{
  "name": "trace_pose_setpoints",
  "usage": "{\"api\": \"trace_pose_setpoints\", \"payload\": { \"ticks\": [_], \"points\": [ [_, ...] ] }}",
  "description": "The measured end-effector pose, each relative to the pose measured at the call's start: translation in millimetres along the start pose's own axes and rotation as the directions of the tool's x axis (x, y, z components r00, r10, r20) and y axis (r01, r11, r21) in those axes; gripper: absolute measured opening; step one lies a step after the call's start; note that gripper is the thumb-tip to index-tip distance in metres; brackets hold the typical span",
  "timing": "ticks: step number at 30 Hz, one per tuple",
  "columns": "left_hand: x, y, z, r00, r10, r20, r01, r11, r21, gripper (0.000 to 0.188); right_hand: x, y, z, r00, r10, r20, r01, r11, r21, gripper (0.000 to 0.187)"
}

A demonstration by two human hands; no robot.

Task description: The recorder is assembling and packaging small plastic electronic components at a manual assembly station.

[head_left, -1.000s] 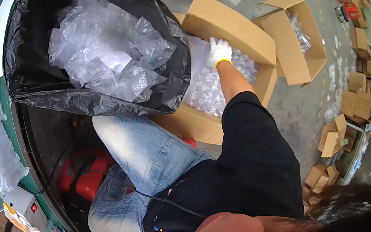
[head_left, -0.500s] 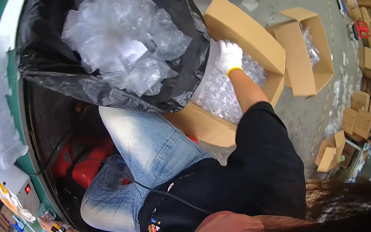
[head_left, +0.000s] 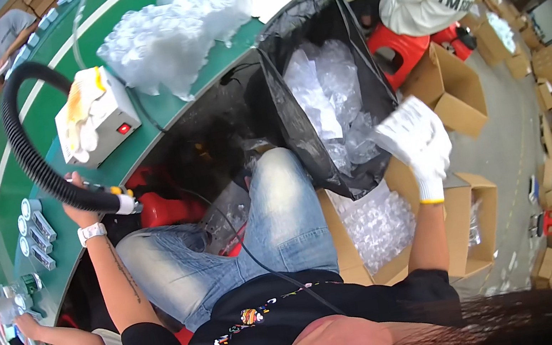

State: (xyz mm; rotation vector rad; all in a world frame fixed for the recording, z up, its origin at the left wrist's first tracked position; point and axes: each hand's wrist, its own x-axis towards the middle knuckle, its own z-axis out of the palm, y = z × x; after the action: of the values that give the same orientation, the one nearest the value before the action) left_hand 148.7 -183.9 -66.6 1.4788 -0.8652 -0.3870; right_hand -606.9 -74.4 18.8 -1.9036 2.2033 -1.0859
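Observation:
My right hand (head_left: 429,159), in a white glove with a yellow cuff edge, is raised beside the black bin bag (head_left: 292,112). Its fingers are closed on a white sheet (head_left: 402,125) with faint printed lines. Crumpled clear plastic bags (head_left: 341,82) fill the bin bag. Below this hand, an open cardboard box (head_left: 347,248) holds many small clear plastic pieces (head_left: 379,225). My bare left hand (head_left: 82,209) is at the edge of the green table, fingers curled. A black corrugated hose (head_left: 44,166) with a white-and-yellow nozzle (head_left: 123,201) crosses over it, hiding what it may hold.
On the green table (head_left: 85,58) stand a white box with a red switch (head_left: 112,130), gloves (head_left: 84,112), a heap of clear plastic (head_left: 174,33) and small clear cases (head_left: 33,233). Co-workers (head_left: 426,0) sit around it. More cartons (head_left: 446,84) stand at the right.
My right hand has come up out of the box of clear pieces and now holds a white sheet by the bin bag. The view has turned toward the table; my left hand shows more fully.

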Motion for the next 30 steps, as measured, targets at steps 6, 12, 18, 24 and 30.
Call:
{"api": "trace_pose_setpoints", "payload": {
  "ticks": [6,12,18,24,30],
  "points": [
    [-17,40,6,0.982,0.183,0.04,-0.185,0.909,0.374,0.036,124,-184,52,0.874,-0.394,0.284,0.318,0.906,0.279,0.053],
    [-29,55,4,0.989,0.15,0.004,-0.146,0.954,0.262,0.037,191,-292,133,0.922,-0.143,0.36,0.256,0.922,-0.29,0.087],
    [-30,56,2,0.996,0.088,0.028,-0.092,0.983,0.161,0.037,203,-326,186,0.952,-0.169,0.257,0.282,0.815,-0.507,0.084],
    [-25,58,15,0.993,0.083,0.081,-0.095,0.984,0.149,0.036,241,-314,205,0.954,-0.149,0.262,0.263,0.837,-0.48,0.104],
    [-25,48,3,0.994,0.096,0.046,-0.104,0.969,0.222,0.037,228,-311,191,0.885,-0.344,0.314,0.402,0.905,-0.142,0.112]
  ]
}}
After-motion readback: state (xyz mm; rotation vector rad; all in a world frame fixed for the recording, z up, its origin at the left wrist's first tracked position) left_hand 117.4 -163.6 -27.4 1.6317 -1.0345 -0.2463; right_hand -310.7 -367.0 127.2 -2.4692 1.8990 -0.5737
